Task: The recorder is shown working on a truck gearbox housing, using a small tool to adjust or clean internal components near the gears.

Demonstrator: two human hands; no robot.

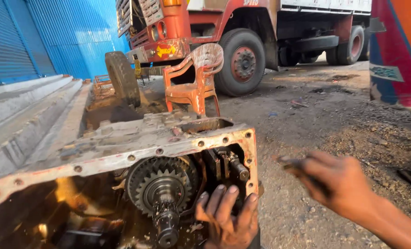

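The left hand (228, 216) is resting with loose fingers on the gearbox (122, 152) beside the gear (161, 184); the blurred right hand (339, 184) is gripping a dark tool (291, 165), best steadied first.

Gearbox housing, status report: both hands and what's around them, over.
Left hand fingers spread inside the open gearbox housing, beside the gear shaft. Right hand blurred, gripping a small dark tool over dirt. Orange plastic chair behind.

Outdoor dirt yard (325, 115), blue corrugated shutters (53, 41), concrete steps (25, 106), orange plastic chair (194, 78), parked red truck (242, 27), daylight.
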